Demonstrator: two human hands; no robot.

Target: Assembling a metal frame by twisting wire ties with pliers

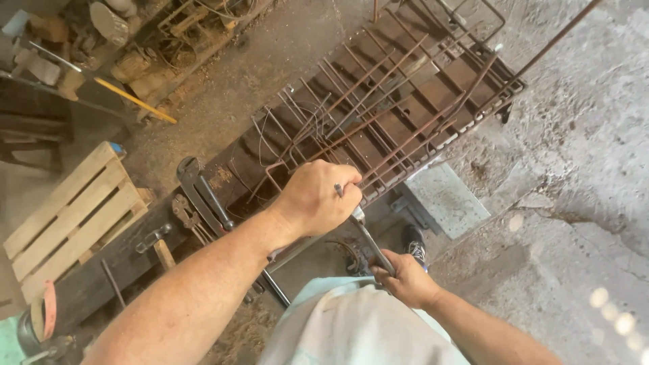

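A rough concrete floor (581, 135), dusty and cracked, is lying under a long dark workbench (223, 177) that is running from lower left to upper right. No packages or labels are showing; a pale wooden pallet (71, 216) is leaning at the bench's left end, and a grey flat slab (446, 199) is lying on the floor beside it. Rusty bent steel rods (378, 115) are lying on the bench, their long axes pointing up and right. The left hand (318, 197) is closing in a fist around one rod at the bench edge. The right hand (405, 277) is gripping a metal bar tool (368, 236), which is slanting from the lower hand up-left towards the fist. A hammer (157, 245) is resting near the pallet.
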